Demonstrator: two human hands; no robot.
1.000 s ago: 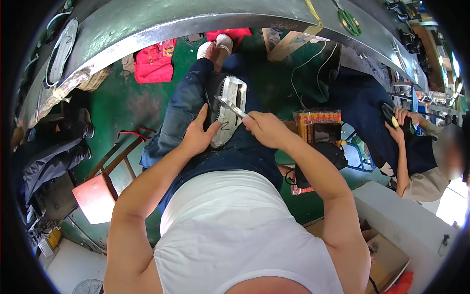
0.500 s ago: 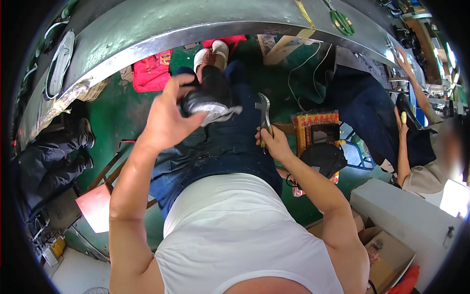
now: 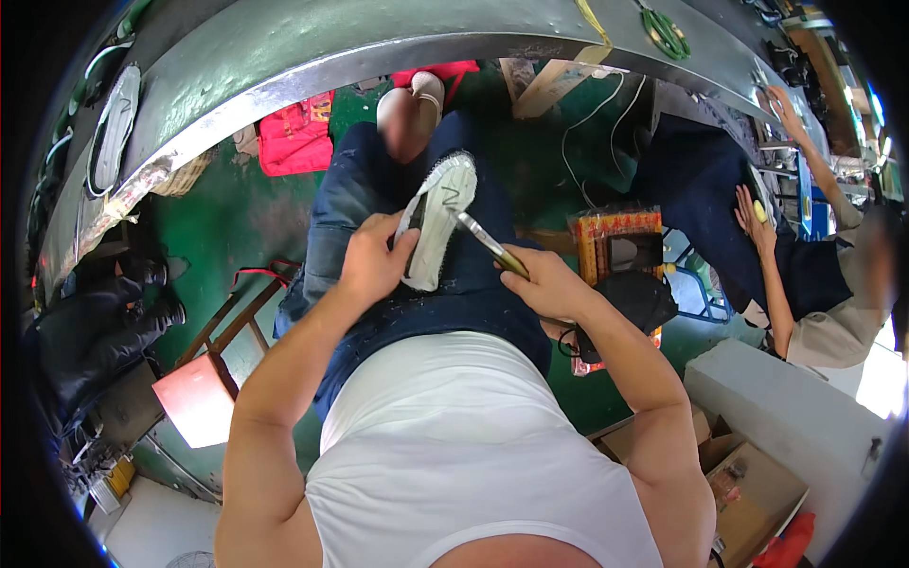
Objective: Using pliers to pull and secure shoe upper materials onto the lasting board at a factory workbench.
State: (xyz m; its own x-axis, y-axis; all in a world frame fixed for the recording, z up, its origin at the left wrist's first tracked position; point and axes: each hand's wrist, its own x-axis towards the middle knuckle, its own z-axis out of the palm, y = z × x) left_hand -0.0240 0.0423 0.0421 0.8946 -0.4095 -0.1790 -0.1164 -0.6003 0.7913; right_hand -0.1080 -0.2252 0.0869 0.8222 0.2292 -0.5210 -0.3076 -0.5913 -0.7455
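Both of my hands are busy over my lap. My left hand [image 3: 374, 260] is closed around the near side of a shoe [image 3: 437, 220], fingers curled over its edge, holding it sole-up so the white sole faces me, heel end toward my belly and toe end pointing away along my thigh. The shoe rests on my dark blue jeans [image 3: 398, 284], roughly in the middle between my two hands. My right hand [image 3: 549, 284] is shut around the brass-coloured handle of a slim tool [image 3: 488, 243], whose metal tip slants up and left until it meets the sole near its right edge; whether the tip is truly pressing in or just touching, I cannot tell. Just right of my right wrist a black pouch-like object [image 3: 639, 298] lies on the green floor [image 3: 227, 218], with a red and yellow patterned box [image 3: 620, 232] right behind it. To my left stands a low wooden stool [image 3: 204, 379] with a pale top. Farther out, past my knees, a red cloth bundle [image 3: 295, 133] lies on the floor under the edge of a long curved metal workbench [image 3: 312, 57]. Far right, another person's hand [image 3: 755, 213] rests on dark fabric beside that bench.
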